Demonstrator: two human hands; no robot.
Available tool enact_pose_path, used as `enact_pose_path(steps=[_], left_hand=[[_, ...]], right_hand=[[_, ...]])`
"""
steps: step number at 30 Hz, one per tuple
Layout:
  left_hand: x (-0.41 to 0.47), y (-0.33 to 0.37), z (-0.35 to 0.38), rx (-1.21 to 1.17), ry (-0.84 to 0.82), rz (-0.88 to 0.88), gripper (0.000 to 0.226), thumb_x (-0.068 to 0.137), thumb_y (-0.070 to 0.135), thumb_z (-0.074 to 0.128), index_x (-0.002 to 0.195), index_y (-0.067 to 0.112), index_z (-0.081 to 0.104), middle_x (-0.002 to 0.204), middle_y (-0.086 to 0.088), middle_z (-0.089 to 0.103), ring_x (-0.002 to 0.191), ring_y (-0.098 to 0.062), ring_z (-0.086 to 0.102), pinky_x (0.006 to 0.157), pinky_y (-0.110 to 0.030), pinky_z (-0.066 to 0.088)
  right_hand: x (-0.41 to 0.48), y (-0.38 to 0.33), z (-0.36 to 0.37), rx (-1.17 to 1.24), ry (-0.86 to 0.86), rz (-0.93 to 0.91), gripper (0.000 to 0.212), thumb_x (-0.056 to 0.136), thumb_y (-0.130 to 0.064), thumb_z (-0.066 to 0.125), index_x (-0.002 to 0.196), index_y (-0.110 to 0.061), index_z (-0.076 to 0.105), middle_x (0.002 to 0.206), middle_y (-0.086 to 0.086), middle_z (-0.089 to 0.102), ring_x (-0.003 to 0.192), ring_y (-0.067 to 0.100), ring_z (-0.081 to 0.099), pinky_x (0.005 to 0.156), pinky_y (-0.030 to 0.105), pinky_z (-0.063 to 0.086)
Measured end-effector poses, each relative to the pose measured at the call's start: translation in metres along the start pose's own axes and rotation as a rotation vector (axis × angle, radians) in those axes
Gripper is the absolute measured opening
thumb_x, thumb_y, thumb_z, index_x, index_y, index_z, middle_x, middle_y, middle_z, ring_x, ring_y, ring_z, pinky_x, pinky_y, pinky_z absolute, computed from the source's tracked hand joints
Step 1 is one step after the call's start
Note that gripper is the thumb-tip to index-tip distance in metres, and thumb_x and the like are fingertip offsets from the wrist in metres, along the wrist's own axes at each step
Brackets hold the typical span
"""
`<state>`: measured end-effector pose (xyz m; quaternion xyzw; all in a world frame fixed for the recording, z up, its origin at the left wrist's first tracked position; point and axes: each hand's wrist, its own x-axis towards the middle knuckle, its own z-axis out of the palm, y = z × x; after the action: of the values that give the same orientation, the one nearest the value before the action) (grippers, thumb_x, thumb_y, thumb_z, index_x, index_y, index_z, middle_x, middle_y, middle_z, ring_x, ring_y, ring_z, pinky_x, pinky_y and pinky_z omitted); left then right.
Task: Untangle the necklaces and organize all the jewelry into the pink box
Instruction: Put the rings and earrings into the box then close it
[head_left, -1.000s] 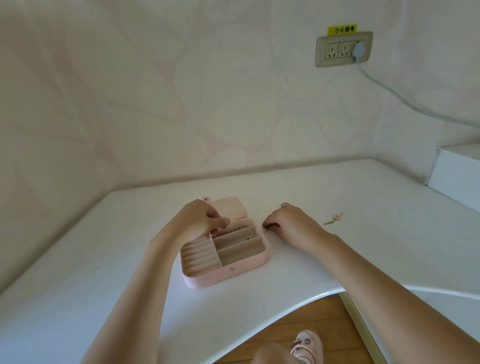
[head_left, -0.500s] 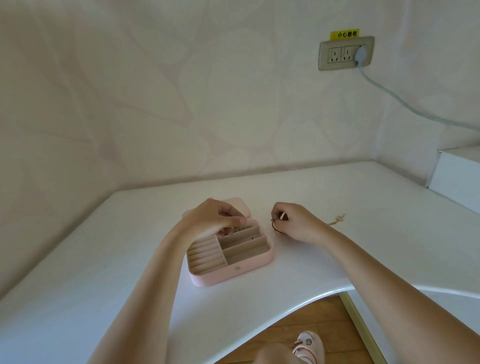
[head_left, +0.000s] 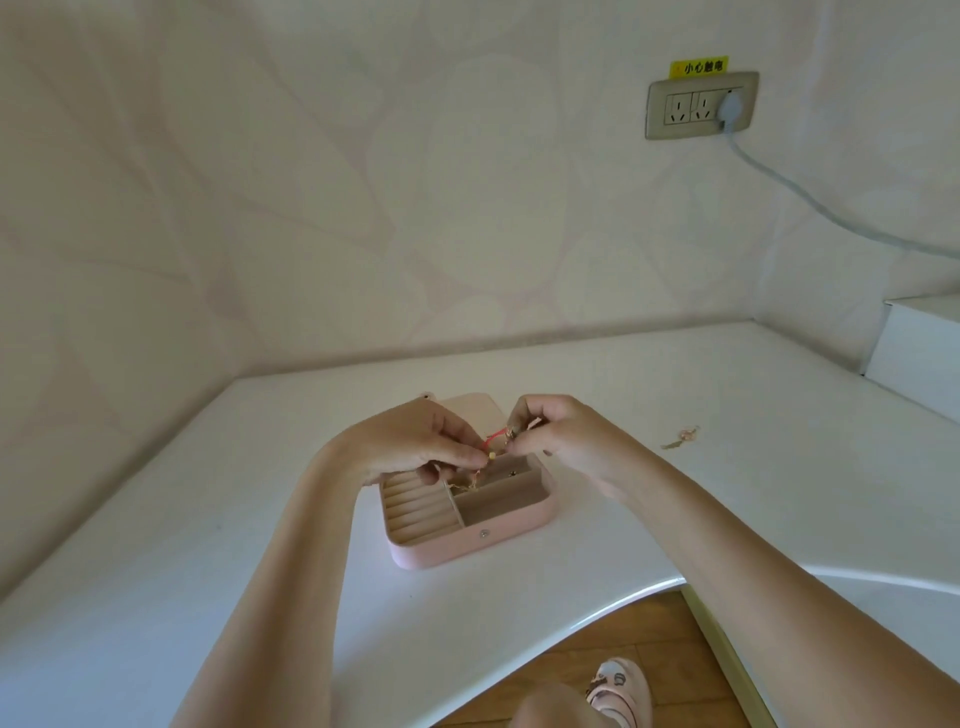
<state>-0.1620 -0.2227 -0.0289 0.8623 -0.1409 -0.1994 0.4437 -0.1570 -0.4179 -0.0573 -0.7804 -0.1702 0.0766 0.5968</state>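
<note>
The pink jewelry box (head_left: 470, 540) lies open on the white table, lid folded back behind my hands. It has ring slots on the left and compartments on the right. Both hands hover over its back part. My left hand (head_left: 415, 444) and my right hand (head_left: 558, 439) pinch the two ends of a red cord bracelet (head_left: 493, 441) with small gold beads. A thin gold chain (head_left: 470, 483) hangs from it into a compartment. Another gold piece of jewelry (head_left: 680, 437) lies on the table to the right.
The white table (head_left: 208, 519) ends in a curved front edge, with wooden floor and a pink shoe (head_left: 621, 688) below. A white box (head_left: 919, 353) stands at the far right. A wall socket (head_left: 698, 106) with a grey cable is above.
My right hand lifted the red bracelet off the table and carried it left over the box. My left hand came up from the box and took hold of the bracelet's other end.
</note>
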Motion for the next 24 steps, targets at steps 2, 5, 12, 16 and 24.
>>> enact_pose_path(steps=[2, 5, 12, 16, 24], left_hand=[[-0.001, -0.001, 0.001, 0.130, -0.036, -0.071, 0.007, 0.082, 0.014, 0.070, 0.083, 0.008, 0.073, 0.070, -0.006, 0.061, 0.054, -0.007, 0.046, 0.049, -0.015, 0.037], [0.003, 0.000, 0.008, 0.247, -0.068, -0.135, 0.014, 0.079, 0.017, 0.072, 0.088, 0.007, 0.073, 0.073, -0.007, 0.059, 0.055, -0.007, 0.046, 0.050, -0.015, 0.037], [0.007, -0.001, 0.015, 0.418, -0.048, -0.173, 0.011, 0.076, 0.022, 0.074, 0.087, 0.020, 0.076, 0.074, -0.005, 0.062, 0.058, -0.005, 0.048, 0.050, -0.013, 0.038], [0.009, -0.001, 0.014, 0.457, 0.021, -0.125, 0.011, 0.074, 0.026, 0.077, 0.084, 0.027, 0.075, 0.082, -0.008, 0.071, 0.059, -0.004, 0.053, 0.058, -0.016, 0.040], [0.020, 0.001, 0.026, 0.397, 0.274, -0.020, 0.017, 0.085, 0.033, 0.067, 0.084, 0.017, 0.071, 0.074, 0.002, 0.070, 0.057, -0.003, 0.055, 0.050, -0.003, 0.036]], right_hand=[[-0.004, 0.010, 0.006, -0.120, -0.001, 0.062, 0.027, 0.076, 0.004, 0.062, 0.065, -0.018, 0.053, 0.063, -0.004, 0.048, 0.059, 0.008, 0.043, 0.052, 0.017, 0.031], [-0.010, 0.021, 0.008, -0.227, 0.009, 0.088, 0.023, 0.076, 0.003, 0.058, 0.067, -0.017, 0.052, 0.068, -0.003, 0.045, 0.064, 0.011, 0.040, 0.056, 0.024, 0.027], [-0.016, 0.029, 0.000, -0.224, 0.066, 0.044, 0.024, 0.079, 0.000, 0.056, 0.073, -0.023, 0.061, 0.072, -0.005, 0.053, 0.064, 0.008, 0.046, 0.055, 0.016, 0.033], [-0.016, 0.042, -0.033, -0.277, 0.238, 0.001, 0.032, 0.081, 0.003, 0.054, 0.074, -0.027, 0.063, 0.076, -0.007, 0.055, 0.069, 0.012, 0.051, 0.057, 0.016, 0.036], [-0.008, 0.078, -0.126, -0.772, 0.585, 0.262, 0.019, 0.084, -0.002, 0.054, 0.095, 0.000, 0.070, 0.102, 0.014, 0.068, 0.099, 0.031, 0.060, 0.075, 0.028, 0.041]])
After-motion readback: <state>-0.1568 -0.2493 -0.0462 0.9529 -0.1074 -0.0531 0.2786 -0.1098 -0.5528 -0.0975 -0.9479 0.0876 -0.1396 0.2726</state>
